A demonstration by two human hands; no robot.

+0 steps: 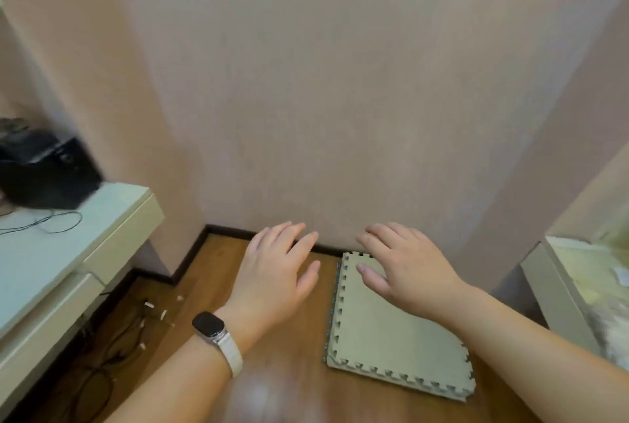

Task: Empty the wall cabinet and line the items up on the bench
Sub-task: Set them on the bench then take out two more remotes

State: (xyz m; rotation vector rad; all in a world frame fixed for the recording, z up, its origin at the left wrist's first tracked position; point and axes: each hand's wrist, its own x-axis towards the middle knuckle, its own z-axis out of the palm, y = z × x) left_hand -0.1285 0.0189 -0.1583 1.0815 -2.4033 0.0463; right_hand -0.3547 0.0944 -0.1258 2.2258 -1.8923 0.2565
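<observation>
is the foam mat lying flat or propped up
Flat: the foam mat lies on the wood floor, all visible edges down.

A watch [208, 323] sits on the wrist of the left hand [275, 273], its dark rectangular face in a silvery case. Its strap [232, 356] is pale and ribbed. Both forearms [531, 341] are bare.

Foam mat [388, 330] right of desk [61, 252]

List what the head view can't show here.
- Wall cabinet: none in frame, only bare wall ahead.
- Black box on the desk: blurred, cut by the left edge.
- Floor mat: far part covered by the right hand.
- Pale clutter at the right edge: blurred, cropped.
</observation>
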